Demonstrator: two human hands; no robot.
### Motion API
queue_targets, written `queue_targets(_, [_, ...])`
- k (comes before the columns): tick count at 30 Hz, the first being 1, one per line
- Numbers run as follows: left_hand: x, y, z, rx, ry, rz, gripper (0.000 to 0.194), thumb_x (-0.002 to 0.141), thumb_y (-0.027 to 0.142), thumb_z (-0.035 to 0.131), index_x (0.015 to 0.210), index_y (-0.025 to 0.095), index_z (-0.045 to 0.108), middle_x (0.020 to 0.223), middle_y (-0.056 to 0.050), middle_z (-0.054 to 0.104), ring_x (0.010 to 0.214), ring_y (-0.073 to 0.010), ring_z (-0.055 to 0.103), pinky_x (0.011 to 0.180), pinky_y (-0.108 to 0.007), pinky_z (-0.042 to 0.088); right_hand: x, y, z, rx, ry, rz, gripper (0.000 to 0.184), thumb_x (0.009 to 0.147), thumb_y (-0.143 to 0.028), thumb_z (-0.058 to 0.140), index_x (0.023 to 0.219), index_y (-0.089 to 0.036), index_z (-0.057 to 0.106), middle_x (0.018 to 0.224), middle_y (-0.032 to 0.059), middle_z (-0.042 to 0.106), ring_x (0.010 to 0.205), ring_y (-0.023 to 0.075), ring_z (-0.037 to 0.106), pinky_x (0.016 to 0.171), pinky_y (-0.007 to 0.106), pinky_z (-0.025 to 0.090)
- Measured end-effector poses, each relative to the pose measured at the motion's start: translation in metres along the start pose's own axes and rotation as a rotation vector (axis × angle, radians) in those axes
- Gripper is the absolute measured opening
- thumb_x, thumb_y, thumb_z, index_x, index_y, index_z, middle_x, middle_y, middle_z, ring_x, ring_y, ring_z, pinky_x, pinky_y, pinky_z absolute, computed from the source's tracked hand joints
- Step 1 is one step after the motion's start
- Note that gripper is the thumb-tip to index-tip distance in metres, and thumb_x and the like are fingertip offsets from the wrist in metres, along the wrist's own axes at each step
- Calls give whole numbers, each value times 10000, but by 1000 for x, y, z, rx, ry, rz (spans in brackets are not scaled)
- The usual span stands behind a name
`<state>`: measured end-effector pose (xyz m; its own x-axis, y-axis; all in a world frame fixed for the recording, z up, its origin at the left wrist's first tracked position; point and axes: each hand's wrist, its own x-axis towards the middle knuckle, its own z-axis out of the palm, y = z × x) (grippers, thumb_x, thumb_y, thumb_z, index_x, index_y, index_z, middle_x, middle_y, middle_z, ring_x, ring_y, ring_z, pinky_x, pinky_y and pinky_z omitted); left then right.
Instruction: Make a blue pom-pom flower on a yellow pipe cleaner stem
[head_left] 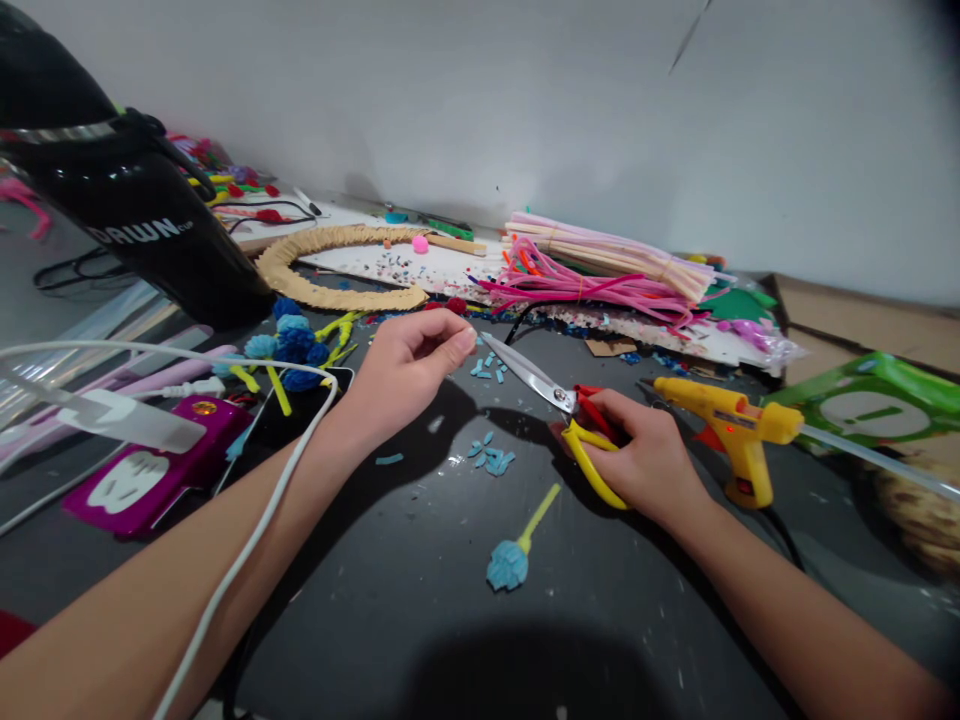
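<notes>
My right hand grips the yellow and red handles of a pair of scissors, whose closed blades point up and left over the dark table. My left hand hovers just left of the blade tips, fingers curled together in a pinch; what they hold, if anything, is too small to make out. Small blue cut pieces lie scattered between my hands. A blue flower with a yellow stem lies on the table nearer to me.
A yellow glue gun stands right of my right hand. Pink pipe cleaners, a woven ring, blue pompom flowers, a black phone, a white cable and a black bottle crowd the back and left.
</notes>
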<state>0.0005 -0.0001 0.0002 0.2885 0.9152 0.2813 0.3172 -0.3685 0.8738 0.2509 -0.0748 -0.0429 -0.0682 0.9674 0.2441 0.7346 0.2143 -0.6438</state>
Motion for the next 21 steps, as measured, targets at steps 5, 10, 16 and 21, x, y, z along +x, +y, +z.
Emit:
queue_targets(5, [0, -1, 0, 2, 11, 4, 231, 854, 368, 586, 749, 163, 614, 644, -4, 521, 597, -115, 430, 538, -229, 335, -1, -2, -1, 28, -10, 13, 230, 735, -352, 719, 865, -180, 638, 663, -22, 561, 585, 113, 454, 549, 213, 391])
queue_targets(10, [0, 0, 0, 35, 11, 18, 226, 859, 362, 585, 771, 160, 635, 657, -5, 530, 607, -114, 435, 546, -225, 341, 0, -3, -2, 21, -19, 12, 231, 742, -358, 709, 873, -177, 654, 643, -25, 549, 580, 113, 454, 547, 216, 388])
queue_targets(16, [0, 0, 0, 56, 19, 22, 243, 858, 376, 588, 776, 156, 647, 668, -14, 559, 617, -119, 459, 558, -225, 362, 1, -2, -1, 17, -19, 12, 241, 754, -370, 681, 901, -179, 674, 648, -17, 563, 577, 119, 468, 547, 223, 389])
queue_targets(21, [0, 0, 0, 67, 23, 27, 231, 858, 367, 590, 778, 160, 652, 674, -14, 570, 618, -120, 468, 560, -229, 368, 1, 2, -1, 27, -29, 7, 235, 729, -297, 675, 930, -176, 686, 669, -18, 577, 609, 128, 498, 573, 225, 399])
